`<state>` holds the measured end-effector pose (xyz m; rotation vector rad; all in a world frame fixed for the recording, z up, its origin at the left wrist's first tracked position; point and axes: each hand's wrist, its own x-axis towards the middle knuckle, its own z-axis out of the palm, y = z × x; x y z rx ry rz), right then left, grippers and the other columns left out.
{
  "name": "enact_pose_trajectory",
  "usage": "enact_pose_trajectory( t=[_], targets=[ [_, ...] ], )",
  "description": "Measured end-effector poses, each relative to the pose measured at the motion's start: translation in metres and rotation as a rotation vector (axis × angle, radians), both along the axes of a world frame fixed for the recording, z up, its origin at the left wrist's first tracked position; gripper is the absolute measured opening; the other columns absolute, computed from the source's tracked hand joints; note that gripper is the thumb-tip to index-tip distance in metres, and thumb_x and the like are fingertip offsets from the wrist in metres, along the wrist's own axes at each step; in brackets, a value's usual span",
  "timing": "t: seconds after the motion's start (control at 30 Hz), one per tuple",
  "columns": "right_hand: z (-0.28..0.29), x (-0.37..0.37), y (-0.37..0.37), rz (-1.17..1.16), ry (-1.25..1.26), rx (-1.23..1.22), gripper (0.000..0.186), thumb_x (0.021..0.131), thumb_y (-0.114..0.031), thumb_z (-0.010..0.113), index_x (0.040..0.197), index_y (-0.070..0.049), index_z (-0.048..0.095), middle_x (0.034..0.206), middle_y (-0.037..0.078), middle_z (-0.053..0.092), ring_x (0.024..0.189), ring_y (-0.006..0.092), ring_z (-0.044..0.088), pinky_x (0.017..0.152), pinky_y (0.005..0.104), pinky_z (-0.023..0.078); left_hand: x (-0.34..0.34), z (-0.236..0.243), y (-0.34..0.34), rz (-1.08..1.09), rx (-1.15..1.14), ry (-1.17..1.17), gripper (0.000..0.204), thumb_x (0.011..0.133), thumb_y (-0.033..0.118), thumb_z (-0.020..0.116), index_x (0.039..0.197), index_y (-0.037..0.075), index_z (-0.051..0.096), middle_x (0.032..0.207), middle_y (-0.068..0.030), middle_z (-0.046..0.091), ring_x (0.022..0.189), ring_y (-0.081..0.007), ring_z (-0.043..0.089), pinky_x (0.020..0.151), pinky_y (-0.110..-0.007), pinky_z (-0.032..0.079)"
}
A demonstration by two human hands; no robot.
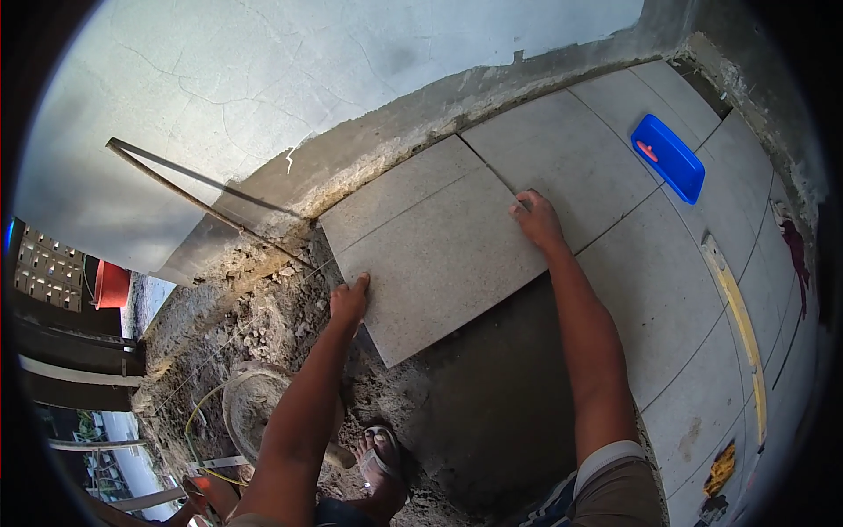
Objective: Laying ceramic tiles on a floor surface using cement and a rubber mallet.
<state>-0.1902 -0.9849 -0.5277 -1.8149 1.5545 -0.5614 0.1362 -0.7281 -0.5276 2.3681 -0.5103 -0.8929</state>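
A large grey floor tile (pixel 439 263) lies between my hands, its far edge by the foot of the wall. My left hand (pixel 349 301) grips its left edge, thumb on top and the other fingers mostly hidden below. At the opposite edge, my right hand (pixel 537 221) has its fingers curled over the side, where the tile meets the laid tiles (pixel 553 149). A thin straight line crosses the tile's face; I cannot tell whether it is a string or a shadow. Dark wet mortar (pixel 492 395) shows along the near edge.
A metal rod (pixel 202 206) leans at the wall over rubble (pixel 263 307). A round basin (pixel 250 404) stands by my left forearm. On the laid tiles are a blue tray (pixel 672 162), a long yellow level (pixel 738 321) and a yellow rag (pixel 720 470). An orange bucket (pixel 111 285) is far left.
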Motion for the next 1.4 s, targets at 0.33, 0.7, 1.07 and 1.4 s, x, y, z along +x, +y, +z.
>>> enact_pose_trajectory(
  t=[0.33, 0.7, 1.07, 1.4],
  targets=[
    [-0.002, -0.009, -0.001, 0.029, -0.035, -0.055, 0.043, 0.092, -0.027, 0.073, 0.127, -0.003, 0.066, 0.130, 0.019, 0.068, 0.121, 0.0338, 0.065, 0.102, 0.0424, 0.050, 0.006, -0.022, -0.003, 0.006, -0.070, -0.001, 0.068, 0.089, 0.058, 0.069, 0.103, -0.008, 0.068, 0.082, -0.0138, 0.065, 0.062, -0.0233, 0.061, 0.045, -0.039, 0.045],
    [-0.003, -0.010, 0.003, -0.007, -0.034, -0.093, 0.042, 0.092, -0.027, 0.073, 0.127, -0.003, 0.068, 0.123, 0.019, 0.071, 0.112, 0.0334, 0.069, 0.097, 0.0423, 0.053, -0.003, 0.001, -0.006, 0.004, -0.023, 0.074, 0.076, 0.086, 0.059, 0.071, 0.108, -0.014, 0.068, 0.100, -0.0262, 0.070, 0.079, -0.0315, 0.071, 0.056, -0.041, 0.055],
    [-0.003, -0.024, 0.010, -0.004, 0.034, -0.074, 0.050, 0.085, -0.028, 0.080, 0.125, 0.001, 0.069, 0.111, 0.023, 0.073, 0.102, 0.0334, 0.072, 0.091, 0.0411, 0.055, -0.007, 0.001, -0.007, 0.048, -0.041, 0.101, 0.075, 0.086, 0.058, 0.072, 0.112, -0.011, 0.067, 0.101, -0.0213, 0.070, 0.079, -0.0297, 0.071, 0.049, -0.038, 0.055],
    [0.000, -0.022, 0.011, 0.052, 0.140, -0.048, 0.056, 0.080, -0.027, 0.084, 0.122, 0.006, 0.068, 0.106, 0.022, 0.072, 0.098, 0.0299, 0.070, 0.088, 0.0397, 0.054, -0.007, -0.002, -0.006, 0.038, -0.020, 0.091, 0.074, 0.088, 0.060, 0.069, 0.114, -0.008, 0.066, 0.100, -0.0167, 0.068, 0.076, -0.0265, 0.066, 0.055, -0.042, 0.052]
  ],
)
